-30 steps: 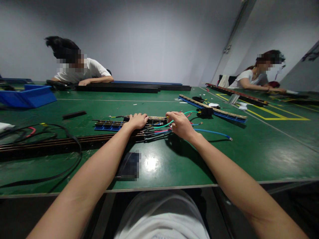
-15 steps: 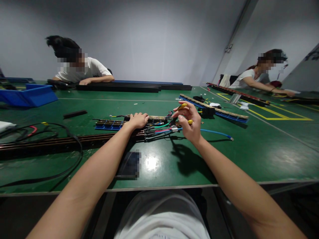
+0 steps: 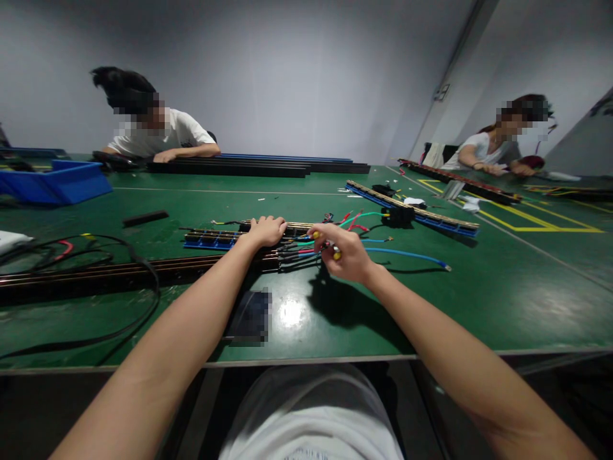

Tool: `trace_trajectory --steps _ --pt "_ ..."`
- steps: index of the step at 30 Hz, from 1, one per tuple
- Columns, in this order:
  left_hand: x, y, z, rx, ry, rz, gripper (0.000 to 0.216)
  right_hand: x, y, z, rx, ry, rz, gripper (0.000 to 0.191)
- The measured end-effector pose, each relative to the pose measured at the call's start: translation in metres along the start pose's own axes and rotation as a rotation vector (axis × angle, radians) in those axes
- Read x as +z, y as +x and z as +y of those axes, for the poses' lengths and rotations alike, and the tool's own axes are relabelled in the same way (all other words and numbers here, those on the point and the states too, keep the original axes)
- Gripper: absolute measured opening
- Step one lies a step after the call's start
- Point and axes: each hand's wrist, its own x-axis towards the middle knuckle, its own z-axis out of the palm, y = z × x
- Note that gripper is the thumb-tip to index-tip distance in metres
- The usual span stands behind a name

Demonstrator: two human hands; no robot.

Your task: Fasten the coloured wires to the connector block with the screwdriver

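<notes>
Lying palm-down across the gold-barred strip [image 3: 302,225], the left hand [image 3: 267,232] is slightly curled; whether the strip is gripped cannot be told. A yellow-handled tool [image 3: 337,255] is held in the right hand [image 3: 348,252], near the coloured wires [image 3: 301,253]. The strip is set on the green table [image 3: 479,300], behind a copper-edged rail [image 3: 177,271].
</notes>
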Motion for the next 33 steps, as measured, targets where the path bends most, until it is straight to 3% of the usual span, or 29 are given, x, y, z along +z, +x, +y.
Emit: trace_trajectory --steps 2,4,8,12,16,21,26,29,31,33 --pt "0.000 0.000 0.000 -0.007 0.007 0.002 0.054 0.004 0.000 -0.002 -0.166 -0.075 -0.106 0.055" --pt "0.001 0.000 0.000 -0.007 0.010 0.003 0.054 0.004 0.000 -0.003 -0.200 -0.124 -0.129 0.057" --pt "0.002 0.001 -0.002 0.011 0.004 0.006 0.055 -0.008 -0.001 -0.008 -0.054 -0.120 0.081 0.054" --pt "0.003 0.003 -0.003 0.013 -0.003 0.000 0.054 -0.018 -0.001 -0.014 0.085 0.080 0.317 0.045" --pt "0.002 0.002 -0.003 0.015 -0.009 0.002 0.054 -0.016 0.001 -0.016 0.159 0.223 0.385 0.038" --pt "0.001 0.000 -0.001 0.004 0.003 -0.005 0.054 -0.010 0.001 -0.017 0.175 0.115 0.249 0.036" --pt "0.001 0.000 0.000 -0.001 0.006 -0.001 0.053 0.003 -0.001 -0.021 -0.108 -0.048 0.038 0.054" --pt "0.002 0.001 -0.001 -0.004 0.004 0.004 0.052 0.011 -0.001 -0.023 -0.280 -0.150 -0.168 0.057" --pt "0.002 0.002 -0.001 -0.008 0.004 0.003 0.052 0.012 0.000 -0.023 -0.321 -0.205 -0.281 0.056" --pt "0.001 0.002 -0.001 -0.008 0.005 0.002 0.053 0.008 0.001 -0.022 -0.316 -0.198 -0.302 0.057"
